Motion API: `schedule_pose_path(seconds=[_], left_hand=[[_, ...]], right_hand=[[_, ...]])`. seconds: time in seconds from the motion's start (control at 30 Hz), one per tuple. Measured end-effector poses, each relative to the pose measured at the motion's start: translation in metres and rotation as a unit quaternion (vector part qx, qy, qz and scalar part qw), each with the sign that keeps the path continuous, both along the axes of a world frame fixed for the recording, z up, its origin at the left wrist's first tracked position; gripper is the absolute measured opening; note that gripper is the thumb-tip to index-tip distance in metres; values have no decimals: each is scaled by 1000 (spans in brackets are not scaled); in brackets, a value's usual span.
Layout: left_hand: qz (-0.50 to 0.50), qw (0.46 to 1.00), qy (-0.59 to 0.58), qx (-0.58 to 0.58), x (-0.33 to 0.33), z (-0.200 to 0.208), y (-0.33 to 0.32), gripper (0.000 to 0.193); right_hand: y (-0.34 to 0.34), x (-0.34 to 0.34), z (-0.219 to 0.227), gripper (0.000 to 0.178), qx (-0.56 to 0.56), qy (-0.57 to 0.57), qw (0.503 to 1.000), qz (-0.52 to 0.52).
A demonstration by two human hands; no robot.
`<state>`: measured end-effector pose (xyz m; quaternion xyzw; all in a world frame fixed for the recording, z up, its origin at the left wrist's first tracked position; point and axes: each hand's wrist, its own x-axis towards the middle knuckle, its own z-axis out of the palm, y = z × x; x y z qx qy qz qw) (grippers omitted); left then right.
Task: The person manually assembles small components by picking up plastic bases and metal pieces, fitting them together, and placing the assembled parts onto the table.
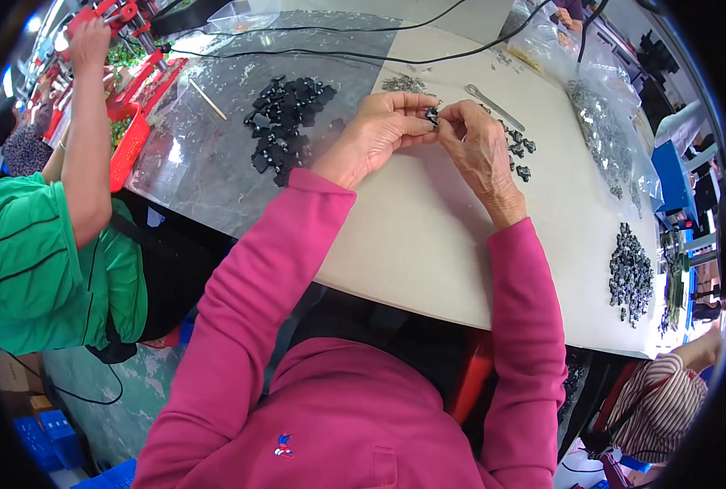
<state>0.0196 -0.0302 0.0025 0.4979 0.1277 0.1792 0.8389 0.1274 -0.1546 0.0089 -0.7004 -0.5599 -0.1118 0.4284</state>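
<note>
Above the pale tabletop [403,244], my two hands meet at a small black part [432,116] with shiny bits on it. My left hand [375,130] pinches it between thumb and fingers from the left. From the other side, the thumb and fingertips of my right hand [478,147] close on it, partly hiding it. Several similar small black parts [522,148] lie just right of my right hand. Beyond them is a thin metal tool, like tweezers [495,106]. Small silvery pieces [403,83] are scattered behind my hands. A pile of flat black pieces [281,126] lies left of my left hand.
Another heap of small dark parts [630,273] sits near the table's right edge, below clear plastic bags [611,134]. Black cables [330,54] cross the back. A wooden stick [208,99] and a red basket [130,147] are at left, beside a co-worker in green [45,261].
</note>
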Motion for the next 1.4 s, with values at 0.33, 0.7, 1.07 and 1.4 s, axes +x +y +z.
schedule_pose_path(seconds=[0.33,0.7,1.07,1.4], left_hand=[[-9,1000,-9,-20,1,-2,1,32],[-3,1000,1,3,1,-4,0,31],[20,998,3,61,0,1,-2,24],[43,999,0,-15,-1,1,1,20]], right_hand=[[1,0,-3,8,11,-19,1000,-3],[3,1,-7,7,18,-69,997,-22],[4,-2,-9,7,21,-47,999,-3],[-4,2,16,21,-18,330,944,-2]])
